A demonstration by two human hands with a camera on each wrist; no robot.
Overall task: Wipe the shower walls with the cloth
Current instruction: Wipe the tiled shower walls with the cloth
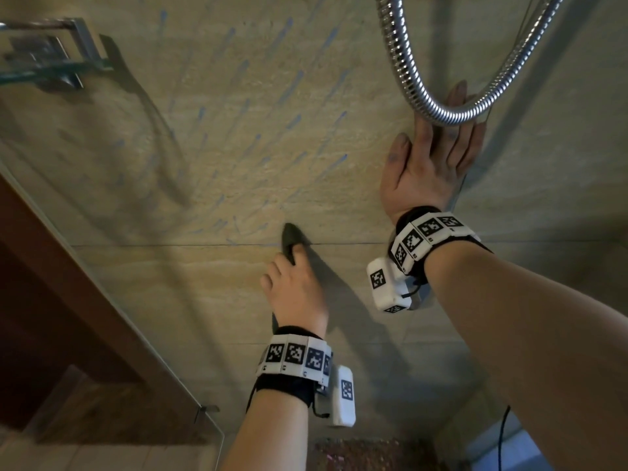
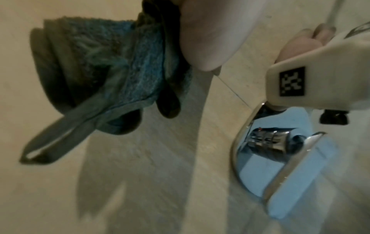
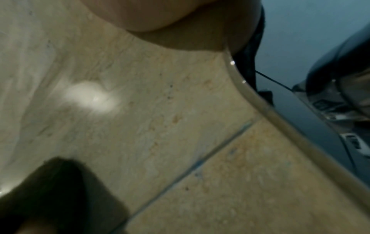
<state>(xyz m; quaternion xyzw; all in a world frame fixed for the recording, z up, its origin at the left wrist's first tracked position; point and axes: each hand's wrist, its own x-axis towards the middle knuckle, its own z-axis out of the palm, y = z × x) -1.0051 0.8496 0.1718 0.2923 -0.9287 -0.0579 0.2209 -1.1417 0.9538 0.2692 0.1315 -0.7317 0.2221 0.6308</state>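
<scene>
From the head view we see little of the cloth (image 1: 291,242), mostly hidden under the left hand (image 1: 296,289), which clutches it against the wall (image 1: 238,130); the wrist view shows bunched blue terry with a hanging loop. The right hand (image 1: 429,157) lies flat on the wall, fingers straight, partly behind the hose (image 1: 407,69). A glass panel (image 1: 112,300) stands left.

Glass panel (image 1: 112,294), chrome hose (image 1: 407,73), wood trim (image 1: 51,239).
</scene>
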